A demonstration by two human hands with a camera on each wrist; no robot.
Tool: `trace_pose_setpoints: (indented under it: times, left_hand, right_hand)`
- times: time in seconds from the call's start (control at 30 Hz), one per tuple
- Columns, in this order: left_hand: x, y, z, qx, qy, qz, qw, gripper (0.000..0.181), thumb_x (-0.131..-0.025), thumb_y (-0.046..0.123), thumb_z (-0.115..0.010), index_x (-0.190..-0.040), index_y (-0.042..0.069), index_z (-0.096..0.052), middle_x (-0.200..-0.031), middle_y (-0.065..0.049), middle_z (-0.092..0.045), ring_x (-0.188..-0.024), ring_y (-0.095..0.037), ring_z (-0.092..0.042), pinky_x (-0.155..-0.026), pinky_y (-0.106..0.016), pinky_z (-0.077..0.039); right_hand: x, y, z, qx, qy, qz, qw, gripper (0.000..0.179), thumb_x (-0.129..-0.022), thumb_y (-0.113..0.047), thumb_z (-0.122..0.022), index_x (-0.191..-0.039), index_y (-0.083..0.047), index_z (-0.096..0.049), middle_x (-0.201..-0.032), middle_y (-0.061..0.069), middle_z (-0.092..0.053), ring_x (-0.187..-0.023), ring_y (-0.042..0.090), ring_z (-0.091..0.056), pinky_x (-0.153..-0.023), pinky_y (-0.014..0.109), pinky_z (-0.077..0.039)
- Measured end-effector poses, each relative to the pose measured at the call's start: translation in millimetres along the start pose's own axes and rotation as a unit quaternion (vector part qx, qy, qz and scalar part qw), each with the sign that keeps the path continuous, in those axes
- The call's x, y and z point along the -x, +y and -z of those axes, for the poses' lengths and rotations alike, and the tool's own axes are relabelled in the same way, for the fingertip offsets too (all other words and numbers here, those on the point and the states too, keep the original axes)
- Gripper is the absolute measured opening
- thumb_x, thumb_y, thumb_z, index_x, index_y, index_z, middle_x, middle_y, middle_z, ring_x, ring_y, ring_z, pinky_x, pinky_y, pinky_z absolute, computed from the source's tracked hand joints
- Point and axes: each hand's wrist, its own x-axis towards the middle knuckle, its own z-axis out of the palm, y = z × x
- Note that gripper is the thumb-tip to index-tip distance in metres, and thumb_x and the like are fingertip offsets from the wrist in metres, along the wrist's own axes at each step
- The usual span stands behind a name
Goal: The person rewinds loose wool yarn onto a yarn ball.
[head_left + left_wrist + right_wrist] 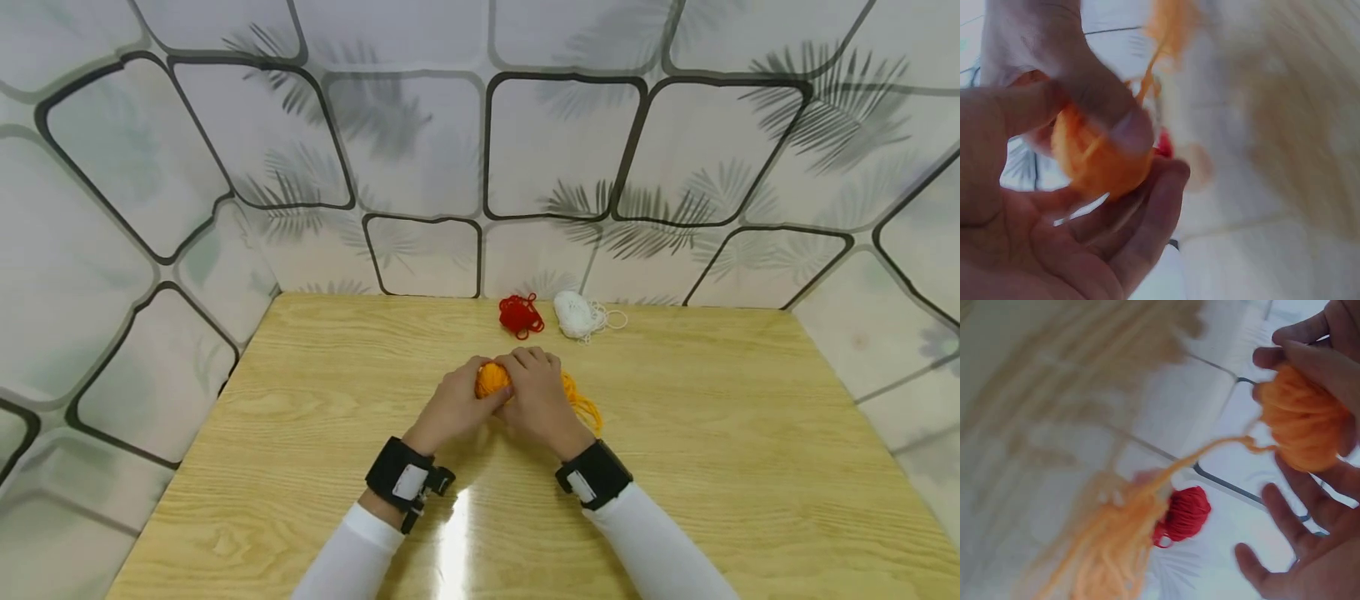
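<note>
Between the two hands is a ball of orange yarn [492,381], held just over the middle of the wooden table. My left hand [457,407] grips its left side, thumb across the front and fingers bent round it. From the right, my right hand [537,398] holds the same ball and covers part of it. Loose orange strands [583,404] trail beyond the right hand. In the right wrist view one strand runs from the ball [1304,419] to a blurred bundle of loose yarn [1119,544]. Overlapping fingers hide much of the ball.
Behind the hands, towards the back edge of the wooden table [315,400], lie a red yarn ball [519,315] and a white yarn ball [573,315] with loose loops. A patterned wall covering [420,150] rises behind the table and along both sides.
</note>
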Motion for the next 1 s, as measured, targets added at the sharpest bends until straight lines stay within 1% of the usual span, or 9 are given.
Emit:
trace_pose_setpoints:
  times: [0.13,0.23,0.37,0.5,0.57,0.73,0.8,0.9,1.0]
  left_hand:
    - [2.5,19.6,12.3,0.086,0.022,-0.015,0.996,0.047,-0.098,0.029,-0.07,-0.134,0.002,-0.056,-0.115,-0.012,-0.065,-0.093,-0.022,-0.064,-0.075,-0.032,-0.057]
    - [5.5,33.3,20.1,0.127,0.039,-0.036,0.9904,0.048,-0.099,0.028,-0.069,-0.138,0.004,-0.055,-0.118,-0.011,-0.064,-0.097,-0.023,-0.062,-0.079,-0.034,-0.056]
    - [8.0,47.1,25.8,0.168,0.055,-0.043,0.9833,0.05,-0.099,0.027,-0.069,-0.14,0.004,-0.053,-0.119,-0.013,-0.063,-0.099,-0.025,-0.063,-0.079,-0.036,-0.057]
    - [9.3,54.6,27.6,0.187,0.067,-0.022,0.9799,0.049,-0.099,0.03,-0.069,-0.137,0.004,-0.053,-0.116,-0.015,-0.062,-0.094,-0.026,-0.064,-0.074,-0.035,-0.058]
    - [9.7,55.6,27.8,0.188,0.079,-0.019,0.9788,0.049,-0.098,0.03,-0.07,-0.135,0.004,-0.052,-0.116,-0.015,-0.06,-0.093,-0.025,-0.064,-0.074,-0.034,-0.057]
    - [10.6,54.2,29.7,0.155,0.12,-0.034,0.9799,0.049,-0.097,0.028,-0.071,-0.134,0.004,-0.051,-0.109,-0.014,-0.062,-0.086,-0.023,-0.062,-0.069,-0.032,-0.055]
    - [10.1,52.4,30.7,0.127,0.128,-0.043,0.9826,0.048,-0.098,0.028,-0.07,-0.136,0.006,-0.052,-0.107,-0.012,-0.063,-0.084,-0.021,-0.061,-0.068,-0.031,-0.053]
    - [9.7,49.8,32.4,0.101,0.122,-0.047,0.9863,0.045,-0.101,0.029,-0.066,-0.139,0.009,-0.053,-0.105,-0.011,-0.062,-0.084,-0.021,-0.059,-0.069,-0.032,-0.051]
    - [9.7,47.2,35.5,0.121,0.099,-0.039,0.9869,0.041,-0.104,0.031,-0.061,-0.137,0.009,-0.055,-0.106,-0.011,-0.061,-0.087,-0.023,-0.059,-0.072,-0.033,-0.051]
  right_hand:
    - [-2.0,-4,17,-0.106,0.039,0.001,0.9936,0.062,-0.074,-0.018,-0.094,-0.123,-0.002,-0.06,-0.118,0.013,-0.063,-0.111,0.033,-0.058,-0.1,0.05,-0.048]
    - [-3.7,-8,32,-0.213,0.03,-0.013,0.9764,0.066,-0.078,-0.008,-0.089,-0.132,-0.001,-0.052,-0.124,0.014,-0.062,-0.11,0.028,-0.063,-0.096,0.043,-0.053]
    - [-4.7,-11,50,-0.314,0.003,-0.049,0.948,0.064,-0.084,-0.002,-0.082,-0.139,-0.001,-0.049,-0.122,0.017,-0.063,-0.082,0.023,-0.071,-0.073,0.033,-0.059]
    - [-3.6,-13,60,-0.358,-0.031,-0.107,0.9269,0.057,-0.088,-0.009,-0.08,-0.138,-0.001,-0.056,-0.118,0.019,-0.066,-0.055,0.021,-0.064,-0.05,0.026,-0.051]
    - [-3.6,-14,62,-0.354,-0.038,-0.122,0.9263,0.049,-0.088,-0.013,-0.081,-0.132,-0.003,-0.063,-0.11,0.015,-0.069,-0.048,0.02,-0.059,-0.044,0.026,-0.047]
    - [-3.8,-16,66,-0.303,-0.013,-0.1,0.9476,0.017,-0.09,-0.016,-0.08,-0.103,-0.006,-0.079,-0.082,0.001,-0.073,-0.048,0.013,-0.054,-0.044,0.024,-0.042]
    - [-3.7,-14,68,-0.297,-0.01,-0.085,0.951,0.01,-0.092,-0.016,-0.077,-0.096,-0.007,-0.08,-0.075,-0.001,-0.071,-0.052,0.01,-0.052,-0.047,0.023,-0.039]
    - [-3.8,-11,73,-0.33,-0.029,-0.073,0.9407,0.011,-0.096,-0.015,-0.073,-0.093,-0.006,-0.079,-0.074,-0.001,-0.07,-0.056,0.011,-0.052,-0.051,0.023,-0.038]
    - [-3.4,-6,78,-0.379,-0.046,-0.07,0.9216,0.015,-0.1,-0.015,-0.067,-0.098,-0.005,-0.078,-0.077,0.003,-0.069,-0.058,0.014,-0.05,-0.054,0.024,-0.037]
